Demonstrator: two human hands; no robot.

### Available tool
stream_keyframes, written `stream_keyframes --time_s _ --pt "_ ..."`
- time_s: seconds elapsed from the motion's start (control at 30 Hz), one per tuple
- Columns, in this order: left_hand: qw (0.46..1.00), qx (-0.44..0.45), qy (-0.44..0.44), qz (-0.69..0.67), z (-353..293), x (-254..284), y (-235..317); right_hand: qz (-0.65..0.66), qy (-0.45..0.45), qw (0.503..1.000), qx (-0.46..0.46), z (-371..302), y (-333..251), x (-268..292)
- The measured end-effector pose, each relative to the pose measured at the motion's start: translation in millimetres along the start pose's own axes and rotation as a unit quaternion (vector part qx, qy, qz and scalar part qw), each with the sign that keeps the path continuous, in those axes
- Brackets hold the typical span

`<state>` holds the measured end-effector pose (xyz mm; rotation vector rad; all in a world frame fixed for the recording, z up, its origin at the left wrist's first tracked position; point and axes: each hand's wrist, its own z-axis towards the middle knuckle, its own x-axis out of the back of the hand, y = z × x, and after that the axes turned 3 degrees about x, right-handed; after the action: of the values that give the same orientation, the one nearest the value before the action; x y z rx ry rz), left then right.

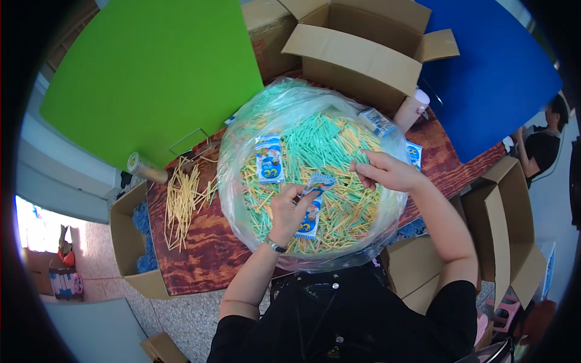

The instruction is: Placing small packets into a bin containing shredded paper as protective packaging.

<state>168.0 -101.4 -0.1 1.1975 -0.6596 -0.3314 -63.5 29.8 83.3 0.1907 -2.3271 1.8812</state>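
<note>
A big clear plastic bag (233,145) full of green and yellow thin sticks (321,145) lies open on the wooden table (200,254). My left hand (289,212) holds a small blue-and-white printed packet (311,209) over the sticks. My right hand (384,170) rests on the sticks to the right, fingers pinched among them near the packet's top. Another such packet (269,158) lies flat on the sticks at the left.
Loose yellow sticks (181,199) lie on the table left of the bag, a tape roll (144,167) beyond them. More packets (376,121) sit at the bag's far rim. Open cardboard boxes (357,48) stand behind and at both sides. Another person (541,148) sits far right.
</note>
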Motion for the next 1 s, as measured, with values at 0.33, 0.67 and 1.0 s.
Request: stream_keyframes --time_s 0.33,0.67,1.0 --pt "0.971 -0.192 0.086 0.117 2 2 4 -0.538 -0.11 0.836 0.013 25 -90 -27" --pt "0.942 -0.272 0.096 0.174 7 6 4 -0.626 -0.175 0.76 -0.008 56 -100 -39" --pt "0.999 -0.031 0.007 0.01 2 7 -12 -0.447 -0.08 0.884 0.114 45 -118 -25"
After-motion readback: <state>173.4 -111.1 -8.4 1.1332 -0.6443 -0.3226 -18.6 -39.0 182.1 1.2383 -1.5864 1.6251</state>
